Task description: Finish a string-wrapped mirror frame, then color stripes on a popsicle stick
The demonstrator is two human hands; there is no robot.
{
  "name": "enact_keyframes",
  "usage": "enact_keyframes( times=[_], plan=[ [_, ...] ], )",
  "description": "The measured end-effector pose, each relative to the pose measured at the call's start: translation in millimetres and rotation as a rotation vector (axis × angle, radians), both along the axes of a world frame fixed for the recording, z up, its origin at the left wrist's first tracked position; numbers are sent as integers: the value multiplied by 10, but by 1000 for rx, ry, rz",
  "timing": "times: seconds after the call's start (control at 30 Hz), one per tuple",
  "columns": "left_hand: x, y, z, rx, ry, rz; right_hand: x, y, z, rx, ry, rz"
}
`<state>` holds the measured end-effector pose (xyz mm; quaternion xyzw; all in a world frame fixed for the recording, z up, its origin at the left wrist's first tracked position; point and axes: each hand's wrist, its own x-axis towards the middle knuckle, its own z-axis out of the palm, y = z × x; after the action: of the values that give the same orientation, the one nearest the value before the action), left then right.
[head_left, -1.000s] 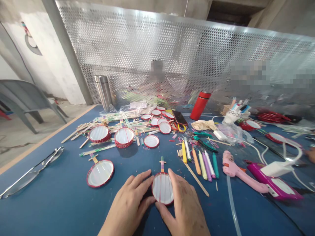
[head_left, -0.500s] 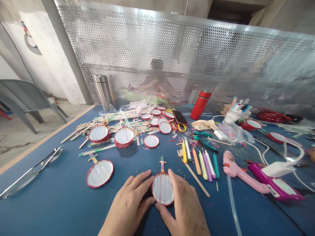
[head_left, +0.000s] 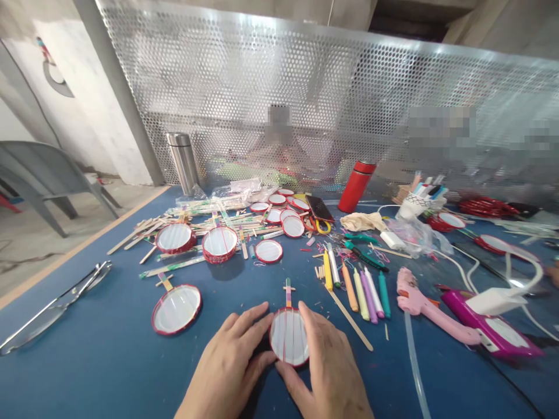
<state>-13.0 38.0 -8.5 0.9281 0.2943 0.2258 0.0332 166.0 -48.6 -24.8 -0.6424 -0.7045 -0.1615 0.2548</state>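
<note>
Left hand (head_left: 229, 364) and right hand (head_left: 326, 372) lay half-curled, clasping a red-rimmed banded disc (head_left: 289, 337) from either side between them to hold it steady.

The left hand (head_left: 227, 366) is at seven o'clock and the right hand (head_left: 325, 372) at five o'clock; both are bare; the fingers (head_left: 251, 320) are long and slim; the nails (head_left: 302, 305) are short; the knuckles (head_left: 321, 331) have small creases.

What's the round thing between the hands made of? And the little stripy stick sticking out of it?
The round disc looks like smooth, shiny plastic, since it gleams whitish, with a glossy red rim, maybe tape. The stick looks like flat painted wood, like a craft stick, though it's hard to be sure.
</note>
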Motion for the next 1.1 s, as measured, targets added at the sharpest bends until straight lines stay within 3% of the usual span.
enact_keyframes(
  times=[1.1],
  plan=[
    [-11, -12, -12, -45, -30, 14, -9, -2, 9, -12, 15, 3]
  ],
)
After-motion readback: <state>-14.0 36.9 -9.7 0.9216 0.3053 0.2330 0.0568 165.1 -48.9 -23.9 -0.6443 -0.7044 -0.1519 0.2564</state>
